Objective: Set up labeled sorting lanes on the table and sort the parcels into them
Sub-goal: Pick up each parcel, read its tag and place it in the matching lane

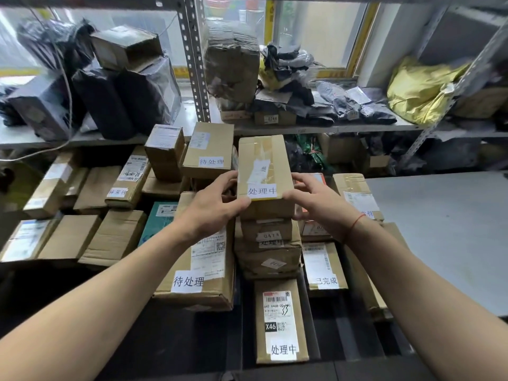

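- Step in hand: stacking; both hands hold a long box (265, 171) tagged 处理中 on top of the middle stack (268, 243).
- Left hand (213, 203) grasps its left edge, thumb by the label; right hand (313, 200) grasps the right side.
- Next move, likely: square it on the stack, let go, reach for an unsorted box.
- Count: 处理中 labels, two read clearly, the held box and front box (280, 320); 待处理, two (188, 281) (211, 161); 已完成, one (326, 280).
- Two more tags too blurred to read.
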{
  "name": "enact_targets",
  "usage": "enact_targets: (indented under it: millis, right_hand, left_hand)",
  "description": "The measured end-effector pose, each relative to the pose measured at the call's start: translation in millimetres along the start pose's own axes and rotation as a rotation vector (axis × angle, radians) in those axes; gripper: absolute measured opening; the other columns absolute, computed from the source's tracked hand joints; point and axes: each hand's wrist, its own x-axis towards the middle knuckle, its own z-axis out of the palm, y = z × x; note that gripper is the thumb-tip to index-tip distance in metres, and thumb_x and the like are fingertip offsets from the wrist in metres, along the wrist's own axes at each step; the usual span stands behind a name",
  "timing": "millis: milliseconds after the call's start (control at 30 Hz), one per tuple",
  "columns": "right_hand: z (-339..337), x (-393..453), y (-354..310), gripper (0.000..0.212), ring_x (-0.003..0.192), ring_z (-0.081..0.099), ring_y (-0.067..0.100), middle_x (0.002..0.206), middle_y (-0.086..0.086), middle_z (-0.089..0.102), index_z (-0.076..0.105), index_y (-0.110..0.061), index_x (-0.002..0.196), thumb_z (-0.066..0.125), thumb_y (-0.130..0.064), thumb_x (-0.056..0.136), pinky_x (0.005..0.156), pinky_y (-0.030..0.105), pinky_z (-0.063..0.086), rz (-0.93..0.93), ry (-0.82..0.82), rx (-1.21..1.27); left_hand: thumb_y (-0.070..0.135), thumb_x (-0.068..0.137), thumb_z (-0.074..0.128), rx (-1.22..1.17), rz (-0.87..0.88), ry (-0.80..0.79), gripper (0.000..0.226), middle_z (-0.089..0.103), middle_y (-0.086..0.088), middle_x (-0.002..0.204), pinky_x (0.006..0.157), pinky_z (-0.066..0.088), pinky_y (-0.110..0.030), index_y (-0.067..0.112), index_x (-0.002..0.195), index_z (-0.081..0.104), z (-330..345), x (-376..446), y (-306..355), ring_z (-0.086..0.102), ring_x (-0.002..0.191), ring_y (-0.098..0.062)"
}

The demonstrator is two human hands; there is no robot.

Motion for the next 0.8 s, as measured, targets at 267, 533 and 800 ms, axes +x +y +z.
enact_targets:
  millis: [267,533,800]
  right_hand:
    - [5.9,-7.9,-6.8,0.076,0.126,0.063,0.022,0.139,-0.002,0.062,0.044,-0.032,0.153,0.075,-0.048,0.086,0.103,0.05,0.058,0.007,0.075,-0.021]
    - [17.0,-25.7,-29.5,0.047,0.112,0.067,0.011,0.122,-0.007,0.067,0.057,-0.024,0.143,0.069,-0.036,0.099,0.088,0.033,0.061,-0.167,0.381,-0.105]
    - [51.0,-48.6,-52.3,0.016,0.088,0.069,0.003,0.095,-0.011,0.074,0.076,-0.021,0.112,0.066,-0.023,0.101,0.073,0.021,0.058,-0.393,0.424,-0.229]
  left_hand:
    - [0.047,0.096,0.074,0.007,0.02,-0.013,0.075,0.049,0.009,0.16,0.11,0.047,-0.038,0.038,0.16,0.037,-8.2,3.5,-7.2,0.055,0.132,-0.014]
    - [0.048,0.099,0.067,0.152,0.109,0.052,0.053,0.068,0.01,0.136,0.105,0.057,-0.046,0.035,0.148,0.055,-33.7,-2.3,-7.8,0.065,0.119,-0.008]
    - [0.032,0.1,0.07,0.388,0.271,0.173,0.039,0.071,0.004,0.12,0.095,0.056,-0.028,0.021,0.137,0.068,-49.9,-45.7,3.2,0.066,0.107,-0.009]
